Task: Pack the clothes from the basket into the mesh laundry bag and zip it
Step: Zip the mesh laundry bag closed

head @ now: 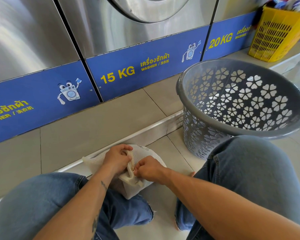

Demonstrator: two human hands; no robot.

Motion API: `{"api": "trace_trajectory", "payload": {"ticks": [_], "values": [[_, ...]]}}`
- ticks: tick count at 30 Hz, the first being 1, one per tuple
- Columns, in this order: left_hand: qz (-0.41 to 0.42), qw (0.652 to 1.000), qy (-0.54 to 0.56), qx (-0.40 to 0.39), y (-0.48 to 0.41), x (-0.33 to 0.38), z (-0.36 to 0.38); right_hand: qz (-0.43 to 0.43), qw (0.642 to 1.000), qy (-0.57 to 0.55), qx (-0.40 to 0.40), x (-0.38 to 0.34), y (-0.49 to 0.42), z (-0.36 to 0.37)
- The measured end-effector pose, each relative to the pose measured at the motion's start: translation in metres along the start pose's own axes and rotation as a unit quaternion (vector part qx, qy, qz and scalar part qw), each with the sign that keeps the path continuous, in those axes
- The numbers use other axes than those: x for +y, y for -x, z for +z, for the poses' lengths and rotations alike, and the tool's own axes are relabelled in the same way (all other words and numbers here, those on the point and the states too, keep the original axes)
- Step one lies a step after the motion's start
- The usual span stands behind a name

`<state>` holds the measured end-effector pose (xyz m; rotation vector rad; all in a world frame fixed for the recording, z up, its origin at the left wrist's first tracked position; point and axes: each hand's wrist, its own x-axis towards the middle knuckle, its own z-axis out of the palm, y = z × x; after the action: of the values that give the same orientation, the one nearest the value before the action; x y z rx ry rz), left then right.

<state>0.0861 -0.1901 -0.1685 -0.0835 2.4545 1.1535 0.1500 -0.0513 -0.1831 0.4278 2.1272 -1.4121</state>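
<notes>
A white mesh laundry bag (142, 156), bulging and full, lies on the tiled floor between my knees. My left hand (117, 157) grips the bag's cream fabric edge at its far end. My right hand (150, 168) pinches the small zipper pull along that same cream strip, fingers closed tight. The grey plastic basket (242, 104) with flower-shaped holes stands to the right by my right knee; no clothes show inside it.
Steel washers with blue panels marked 15 KG and 20 KG (118, 75) line the wall on a raised tiled step (100, 123). A yellow basket (277, 33) holding packets sits on the step at the far right. My jeans-clad knees flank the bag.
</notes>
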Motion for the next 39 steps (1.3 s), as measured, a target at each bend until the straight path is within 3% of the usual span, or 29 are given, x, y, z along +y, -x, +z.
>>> {"api": "trace_trajectory", "payload": {"ticks": [7, 15, 28, 33, 36, 39], "values": [[-0.032, 0.999, 0.039, -0.015, -0.006, -0.005, -0.004, -0.007, 0.999, 0.016, 0.026, 0.002, -0.001, -0.003], [-0.031, 0.998, 0.046, -0.025, -0.013, -0.009, -0.001, -0.091, 0.993, 0.029, 0.068, -0.005, 0.001, -0.009], [-0.064, 0.992, 0.099, 0.041, -0.008, -0.005, -0.011, -0.181, 0.959, 0.218, -0.011, -0.010, 0.013, 0.001], [-0.065, 0.981, 0.151, 0.099, -0.009, 0.001, -0.017, -0.192, 0.904, 0.366, -0.112, 0.009, 0.017, 0.015], [-0.063, 0.979, 0.163, 0.107, -0.012, 0.000, -0.018, -0.159, 0.933, 0.315, -0.073, 0.016, 0.014, 0.018], [-0.059, 0.984, 0.146, 0.085, -0.012, -0.003, -0.018, -0.101, 0.978, 0.180, -0.016, 0.008, 0.004, 0.000]]}}
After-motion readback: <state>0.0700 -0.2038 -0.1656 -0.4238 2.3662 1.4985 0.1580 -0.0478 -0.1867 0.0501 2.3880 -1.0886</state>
